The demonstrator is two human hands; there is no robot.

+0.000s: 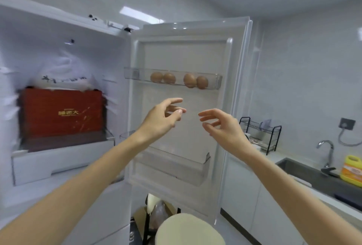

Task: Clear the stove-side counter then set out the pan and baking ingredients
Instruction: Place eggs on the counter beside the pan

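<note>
The fridge door (237, 92) stands wide open in front of me. Several brown eggs (179, 80) lie in its upper clear shelf (135, 74). My left hand (162, 117) and my right hand (221, 125) are both raised in front of the door, a little below the eggs, fingers loosely spread and holding nothing. Neither hand touches the shelf or an egg. Inside the fridge a red box (60, 115) sits on a shelf with a white bag (64, 80) behind it.
Lower door bins (176, 164) hold nothing visible. To the right are a black dish rack (260, 135), a faucet (327, 150), a dark sink (305, 170) and a yellow bottle (351, 170). A cream stool seat (188, 229) stands below the door.
</note>
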